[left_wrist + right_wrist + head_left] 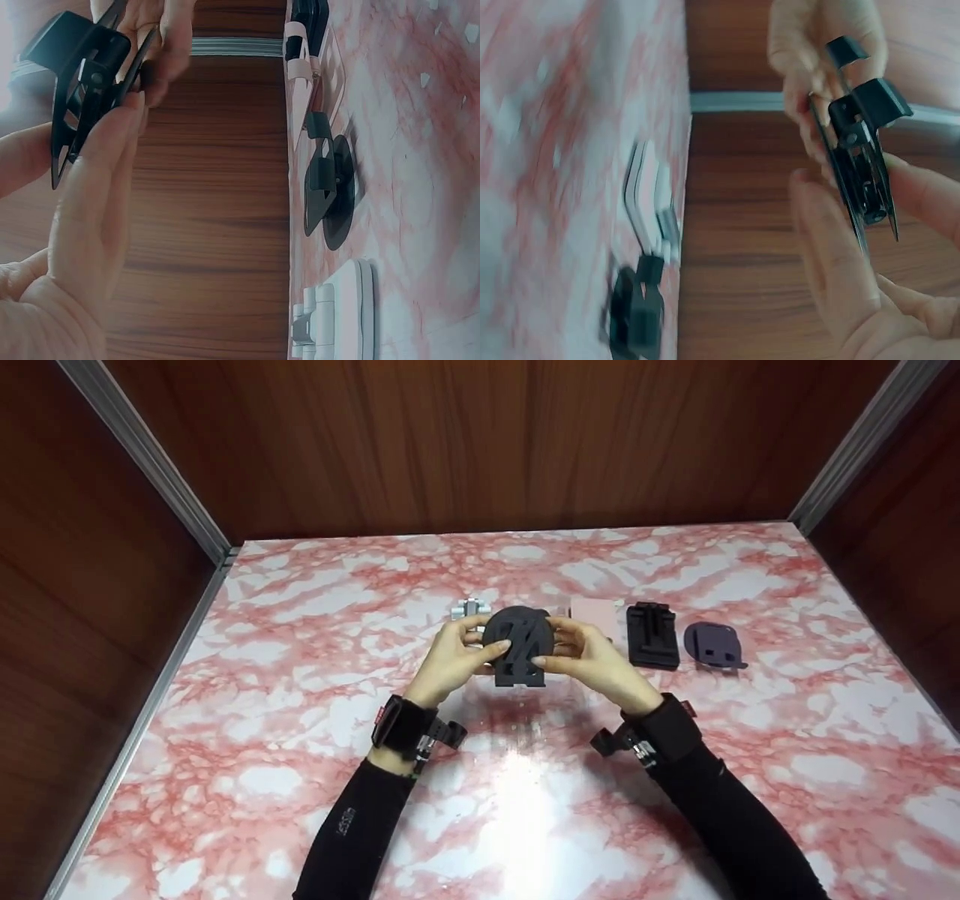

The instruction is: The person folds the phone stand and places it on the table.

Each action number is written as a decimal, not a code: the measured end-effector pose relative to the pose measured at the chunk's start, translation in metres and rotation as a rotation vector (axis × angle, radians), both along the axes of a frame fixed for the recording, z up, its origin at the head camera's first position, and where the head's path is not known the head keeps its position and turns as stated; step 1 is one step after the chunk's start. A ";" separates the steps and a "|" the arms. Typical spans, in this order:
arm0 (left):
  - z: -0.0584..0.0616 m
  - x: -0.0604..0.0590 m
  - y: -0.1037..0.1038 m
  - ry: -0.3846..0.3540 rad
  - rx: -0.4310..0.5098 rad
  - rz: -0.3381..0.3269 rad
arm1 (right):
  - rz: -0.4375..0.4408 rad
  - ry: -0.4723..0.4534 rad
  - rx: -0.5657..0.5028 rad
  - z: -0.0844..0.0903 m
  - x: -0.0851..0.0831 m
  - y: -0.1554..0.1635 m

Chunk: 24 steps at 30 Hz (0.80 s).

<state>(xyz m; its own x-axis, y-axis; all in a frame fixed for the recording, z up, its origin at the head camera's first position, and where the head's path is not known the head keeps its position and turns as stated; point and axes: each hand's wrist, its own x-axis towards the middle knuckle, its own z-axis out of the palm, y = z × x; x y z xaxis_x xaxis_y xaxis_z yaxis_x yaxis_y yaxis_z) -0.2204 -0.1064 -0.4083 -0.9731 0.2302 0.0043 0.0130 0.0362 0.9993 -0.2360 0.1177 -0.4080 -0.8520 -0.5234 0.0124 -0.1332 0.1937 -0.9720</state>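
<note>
Both hands hold up a black folding phone stand (520,649) with a round disc base and a cut-out plate, above the table's middle. At its left side, my left hand (454,656) pinches it, thumb on the near face and fingers behind. My right hand (596,664) grips the opposite side the same way. From the left wrist view, the held stand (94,60) appears edge-on, its plate and disc standing a little apart with a hinged arm between them. The right wrist view shows the bent lips (885,101) at one end of it.
Behind the hands stand a white-grey stand (471,607), a pink stand (596,619), a black rectangular stand (652,637) and a dark purple round-based stand (716,645). Another round-based black stand (322,187) shows in the left wrist view. Wooden panels (480,442) enclose the marbled table (300,697).
</note>
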 end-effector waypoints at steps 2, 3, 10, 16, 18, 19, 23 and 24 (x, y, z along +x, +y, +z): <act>0.000 0.000 -0.002 -0.001 -0.007 0.000 | 0.001 0.096 0.087 0.000 0.001 -0.001; 0.001 0.000 -0.002 0.001 -0.007 0.001 | 0.001 0.149 0.123 0.001 0.002 -0.001; 0.005 0.000 -0.007 0.006 0.020 0.003 | -0.049 0.408 0.390 0.003 0.013 0.000; 0.011 -0.001 -0.020 0.011 -0.016 0.054 | -0.048 0.433 0.459 0.006 0.017 0.000; 0.013 -0.003 -0.027 0.004 -0.020 0.080 | -0.045 0.428 0.466 0.007 0.018 0.001; 0.014 -0.005 -0.031 -0.001 -0.016 0.091 | -0.044 0.425 0.467 0.008 0.019 0.001; 0.016 -0.013 -0.050 -0.023 -0.019 0.135 | -0.046 0.430 0.487 0.011 0.021 0.000; 0.016 -0.016 -0.055 -0.031 -0.023 0.144 | -0.047 0.436 0.493 0.012 0.022 -0.001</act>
<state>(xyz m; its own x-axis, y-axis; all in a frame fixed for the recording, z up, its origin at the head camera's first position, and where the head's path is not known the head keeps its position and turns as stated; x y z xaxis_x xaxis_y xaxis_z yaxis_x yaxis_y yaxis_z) -0.2363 -0.1616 -0.3923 -0.9957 0.0882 -0.0300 -0.0250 0.0581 0.9980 -0.2143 0.1170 -0.3960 -0.8454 -0.5180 0.1301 -0.4751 0.6179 -0.6265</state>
